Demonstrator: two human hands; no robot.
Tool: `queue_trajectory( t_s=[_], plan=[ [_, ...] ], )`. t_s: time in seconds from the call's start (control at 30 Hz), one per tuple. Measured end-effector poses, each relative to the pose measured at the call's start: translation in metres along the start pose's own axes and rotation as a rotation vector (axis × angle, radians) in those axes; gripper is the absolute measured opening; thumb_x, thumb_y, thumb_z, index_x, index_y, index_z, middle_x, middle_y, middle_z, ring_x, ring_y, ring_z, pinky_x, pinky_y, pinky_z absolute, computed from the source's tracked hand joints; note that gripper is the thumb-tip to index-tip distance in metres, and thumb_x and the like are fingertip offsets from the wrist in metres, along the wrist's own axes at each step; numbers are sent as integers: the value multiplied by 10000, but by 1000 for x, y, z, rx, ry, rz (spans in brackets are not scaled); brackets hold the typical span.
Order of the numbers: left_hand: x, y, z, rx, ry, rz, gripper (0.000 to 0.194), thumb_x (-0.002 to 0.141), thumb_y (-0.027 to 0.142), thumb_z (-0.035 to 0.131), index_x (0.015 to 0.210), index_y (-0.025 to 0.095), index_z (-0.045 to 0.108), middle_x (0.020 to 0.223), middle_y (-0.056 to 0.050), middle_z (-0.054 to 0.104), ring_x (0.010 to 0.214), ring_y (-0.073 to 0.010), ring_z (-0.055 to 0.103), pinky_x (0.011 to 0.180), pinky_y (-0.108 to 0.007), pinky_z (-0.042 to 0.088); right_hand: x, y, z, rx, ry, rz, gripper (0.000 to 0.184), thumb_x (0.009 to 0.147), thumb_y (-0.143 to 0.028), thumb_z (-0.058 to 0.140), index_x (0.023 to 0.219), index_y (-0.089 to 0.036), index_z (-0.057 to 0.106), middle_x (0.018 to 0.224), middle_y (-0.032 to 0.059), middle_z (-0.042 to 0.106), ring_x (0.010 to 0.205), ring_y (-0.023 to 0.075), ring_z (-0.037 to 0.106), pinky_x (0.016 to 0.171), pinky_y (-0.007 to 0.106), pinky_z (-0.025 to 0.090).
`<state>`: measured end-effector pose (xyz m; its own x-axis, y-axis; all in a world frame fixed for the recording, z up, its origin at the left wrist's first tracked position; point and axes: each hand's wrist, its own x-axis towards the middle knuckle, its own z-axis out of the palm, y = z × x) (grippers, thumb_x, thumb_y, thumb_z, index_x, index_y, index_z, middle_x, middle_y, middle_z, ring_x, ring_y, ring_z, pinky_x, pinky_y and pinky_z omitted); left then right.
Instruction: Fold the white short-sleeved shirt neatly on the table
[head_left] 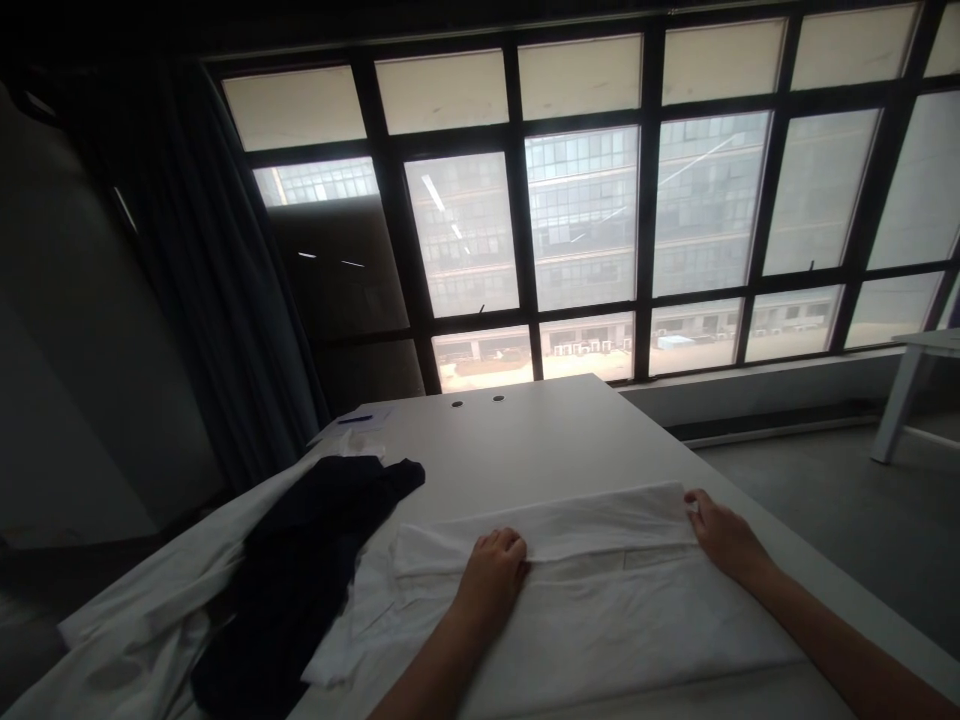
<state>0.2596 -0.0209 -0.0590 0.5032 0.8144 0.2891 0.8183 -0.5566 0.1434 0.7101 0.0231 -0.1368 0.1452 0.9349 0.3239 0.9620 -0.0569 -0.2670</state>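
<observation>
A white garment (600, 620) lies spread on the table in front of me. Its far part is turned over into a long flat band (592, 525). At the band's right end my right hand (716, 530) pinches the corner of the cloth between thumb and fingers. My left hand (495, 565) is at the middle of the band, with its fingers curled over the cloth and closed on it; the fingertips are partly hidden. Left of the white garment is a crumpled dark garment (300, 570), apart from both hands.
More white cloth (150, 620) is heaped along the table's left edge. A blue pen (355, 419) lies on paper at the far left corner. The white table (525, 430) has two round holes near its back edge. Beyond are windows, a dark curtain (217, 280) and another table (900, 390).
</observation>
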Motion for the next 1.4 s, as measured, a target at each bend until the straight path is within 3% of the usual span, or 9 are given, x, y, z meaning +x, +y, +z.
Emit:
queue_trajectory(
  t_s=[0.23, 0.43, 0.67, 0.77, 0.83, 1.0, 1.13, 1.23, 1.4],
  plan=[
    [-10, -4, 7, -121, -21, 141, 167, 998, 280, 505, 1090, 237, 637, 1401, -80, 585, 1370, -251, 466, 1185, -542, 292, 6, 6, -3, 15, 16, -74, 317, 962, -333, 364, 1049, -221, 647, 929, 86, 712, 885, 243, 650, 769, 338, 428],
    [-12, -9, 11, -166, -46, 28, 321, 1046, 335, 349, 1196, 246, 618, 1494, -99, 500, 1432, -252, 384, 1193, -597, 227, 5, 5, -4, 41, -19, -68, 331, 966, -365, 372, 1034, -241, 672, 1000, 80, 724, 949, 262, 659, 810, 361, 442],
    [-12, -13, 11, -52, -99, -45, 483, 1062, 418, 218, 1495, 318, 408, 1582, -81, 375, 1482, -304, 274, 1168, -668, 180, 8, -12, -24, -77, -49, -12, 279, 952, -337, 411, 1012, -229, 660, 975, 105, 694, 885, 259, 656, 746, 353, 435],
    [-11, -13, 13, -32, -137, -67, 495, 1041, 451, 289, 1515, 337, 375, 1606, -76, 323, 1491, -321, 245, 1165, -679, 164, 8, -49, -36, -199, 76, -51, 206, 882, -270, 503, 981, -183, 661, 992, 146, 659, 927, 283, 622, 806, 397, 439],
    [-10, -13, 13, -36, -150, -69, 518, 1022, 468, 339, 1524, 341, 359, 1615, -79, 297, 1494, -330, 234, 1167, -679, 156, 3, -91, -36, -103, 88, -183, 205, 887, -258, 500, 985, -180, 662, 1043, 147, 657, 973, 268, 611, 877, 401, 438],
    [-9, -13, 12, -34, -144, -71, 523, 1024, 490, 328, 1527, 350, 350, 1615, -68, 294, 1496, -326, 227, 1171, -670, 161, -24, -218, 2, 248, -112, -542, 414, 933, -331, 477, 1318, -229, 586, 1442, 98, 524, 1340, 285, 456, 1154, 451, 278],
    [-9, -13, 11, -23, -158, -68, 543, 1040, 488, 265, 1561, 336, 259, 1621, -64, 281, 1505, -304, 205, 1188, -640, 158, -39, -266, 26, 320, -312, -650, 565, 997, -438, 359, 1519, -224, 390, 1577, 80, 350, 1476, 285, 269, 1219, 505, 112],
    [-10, -15, 11, -8, -194, -103, 551, 1037, 532, 220, 1559, 360, 253, 1635, -36, 240, 1515, -286, 173, 1205, -613, 130, -32, -253, 22, 236, -403, -655, 665, 1013, -571, 230, 1565, -207, 297, 1617, 90, 243, 1509, 285, 177, 1224, 513, 65],
    [-13, -20, 9, 6, -256, -160, 605, 1003, 630, 204, 1556, 389, 240, 1650, -6, 162, 1525, -287, 111, 1204, -620, 92, 1, -181, 11, 99, -414, -527, 784, 967, -697, 203, 1576, -208, 258, 1635, 69, 178, 1522, 276, 117, 1234, 483, 29]
  ],
)
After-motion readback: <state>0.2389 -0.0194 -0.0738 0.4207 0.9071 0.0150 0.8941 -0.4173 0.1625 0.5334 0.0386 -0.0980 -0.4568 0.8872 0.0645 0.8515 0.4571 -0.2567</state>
